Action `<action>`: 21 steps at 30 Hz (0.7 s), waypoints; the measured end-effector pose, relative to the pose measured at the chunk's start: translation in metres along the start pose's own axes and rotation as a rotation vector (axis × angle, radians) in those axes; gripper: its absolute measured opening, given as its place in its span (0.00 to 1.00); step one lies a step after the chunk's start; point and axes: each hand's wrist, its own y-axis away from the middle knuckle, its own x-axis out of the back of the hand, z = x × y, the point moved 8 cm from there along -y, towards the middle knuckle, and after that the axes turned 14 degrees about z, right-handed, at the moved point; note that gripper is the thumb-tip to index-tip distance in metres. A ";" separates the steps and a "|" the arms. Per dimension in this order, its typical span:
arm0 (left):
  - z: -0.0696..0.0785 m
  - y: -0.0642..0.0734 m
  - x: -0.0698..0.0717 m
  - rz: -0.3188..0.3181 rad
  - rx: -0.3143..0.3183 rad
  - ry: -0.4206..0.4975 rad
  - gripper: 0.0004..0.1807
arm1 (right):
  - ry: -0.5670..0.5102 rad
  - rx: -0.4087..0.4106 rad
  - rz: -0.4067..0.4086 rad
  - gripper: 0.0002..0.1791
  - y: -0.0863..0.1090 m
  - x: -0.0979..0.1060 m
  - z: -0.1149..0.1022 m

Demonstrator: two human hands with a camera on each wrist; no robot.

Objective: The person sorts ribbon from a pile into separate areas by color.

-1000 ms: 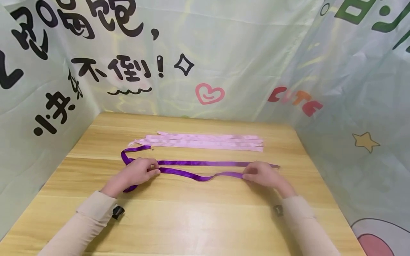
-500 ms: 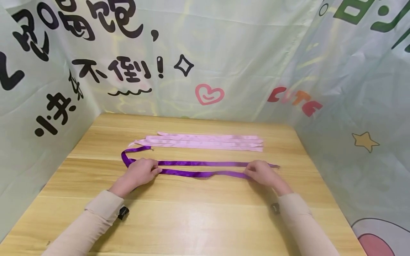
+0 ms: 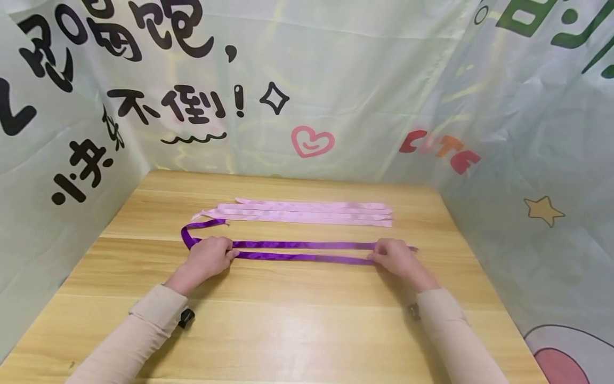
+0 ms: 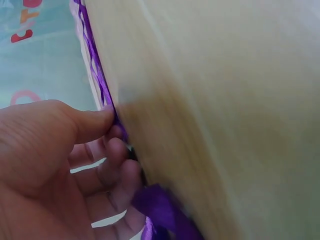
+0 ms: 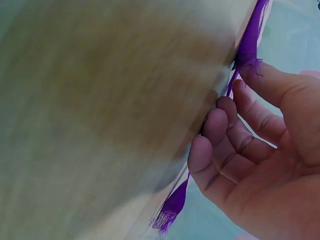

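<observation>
A purple ribbon stretches nearly straight between the two hands, low over the wooden table. My left hand pinches it between thumb and fingers at the left. At the other side my right hand pinches it by its frayed end, which shows at the thumb in the right wrist view. Just behind it, a second purple strand lies flat and parallel, passing beneath the right hand to a frayed tip. Purple ribbon also curls out beyond the left hand; how the strands join there is hidden.
Several light pink ribbons lie side by side behind the purple ones. The wooden table meets printed cloth walls at the back and both sides. Dark wrist cameras sit at the cuffs.
The sagging near ribbon has been pulled almost straight. My right hand has shifted slightly right; my left forearm has swung a little rightward. The purple loop below the left hand is out of sight.
</observation>
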 end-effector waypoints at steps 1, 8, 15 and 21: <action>-0.001 0.000 0.000 0.004 0.005 0.001 0.22 | 0.005 -0.002 0.003 0.13 0.000 0.001 0.000; -0.007 0.004 0.012 0.094 0.000 0.034 0.17 | 0.009 0.017 0.013 0.12 -0.002 0.000 -0.007; -0.044 0.000 0.052 0.270 0.072 0.030 0.13 | -0.008 0.042 0.107 0.09 -0.010 0.007 -0.016; -0.089 0.006 0.063 0.227 0.240 -0.008 0.17 | -0.035 0.164 0.189 0.08 -0.019 0.012 -0.052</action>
